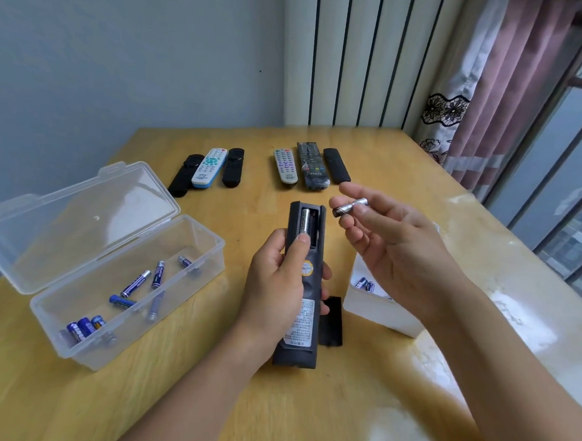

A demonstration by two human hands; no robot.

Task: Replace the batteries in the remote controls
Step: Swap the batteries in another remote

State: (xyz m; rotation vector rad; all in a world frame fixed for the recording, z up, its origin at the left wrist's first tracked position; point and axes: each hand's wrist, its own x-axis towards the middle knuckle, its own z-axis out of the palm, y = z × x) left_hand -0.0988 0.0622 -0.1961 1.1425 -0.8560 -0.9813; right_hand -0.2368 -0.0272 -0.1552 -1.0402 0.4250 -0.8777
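Observation:
My left hand (279,282) grips a black remote (305,308) turned back side up over the table, its battery bay open at the far end. One silver battery (305,221) lies in the left slot under my thumb; the right slot looks empty. My right hand (386,235) pinches a second silver battery (349,207) just right of the bay. The remote's black cover (330,322) lies on the table beside it.
A clear open box (203,259) with several blue batteries stands at the left. A white box (370,312) with blue batteries sits under my right wrist. Two groups of three remotes, left group (208,169) and right group (310,164), lie at the far side of the wooden table (328,405).

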